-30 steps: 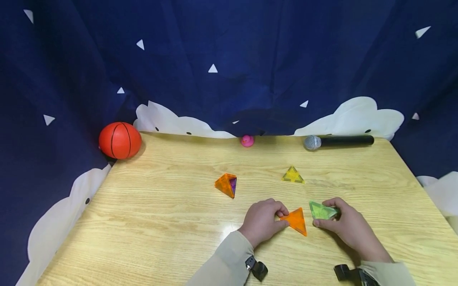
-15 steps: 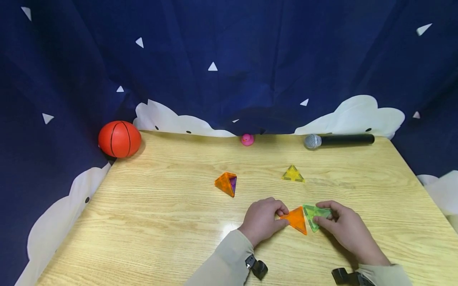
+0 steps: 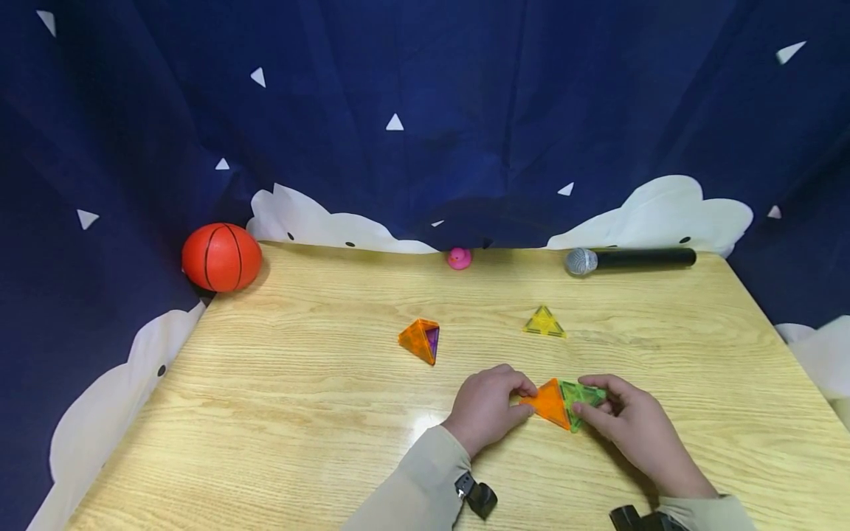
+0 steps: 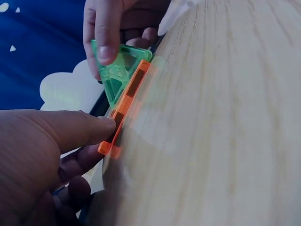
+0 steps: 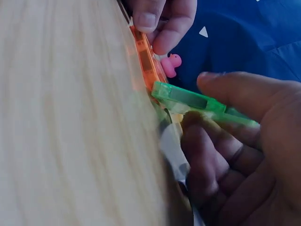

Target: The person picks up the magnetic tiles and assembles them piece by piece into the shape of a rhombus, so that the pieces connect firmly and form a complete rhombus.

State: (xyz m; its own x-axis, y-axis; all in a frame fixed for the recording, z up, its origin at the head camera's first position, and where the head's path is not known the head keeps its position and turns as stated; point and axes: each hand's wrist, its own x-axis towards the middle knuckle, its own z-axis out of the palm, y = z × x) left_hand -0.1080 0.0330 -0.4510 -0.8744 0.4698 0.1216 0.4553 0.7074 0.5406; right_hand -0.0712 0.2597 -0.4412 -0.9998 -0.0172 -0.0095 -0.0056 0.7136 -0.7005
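Observation:
My left hand (image 3: 490,408) pinches one corner of an orange triangular magnetic tile (image 3: 551,405), which lies flat on the table. From the other side my right hand (image 3: 643,428) pinches a green triangular magnetic tile (image 3: 580,403) between thumb and fingers. The green tile's edge meets the orange tile's edge. In the right wrist view the green tile (image 5: 188,99) slants upward from that edge; whether a second green piece is behind it, I cannot tell. Behind the hands lie a yellow triangular tile (image 3: 544,322) and an orange-and-purple pyramid of tiles (image 3: 420,341).
Along the back of the wooden table (image 3: 299,413) are a red ball (image 3: 222,257) at the left corner, a pink toy duck (image 3: 459,258) and a black microphone (image 3: 637,259). A dark blue curtain (image 3: 451,96) hangs behind and at both sides.
My right hand has moved left with the green tile, closing the gap to the orange tile, so their edges now meet. The left hand has stayed almost still on the orange tile.

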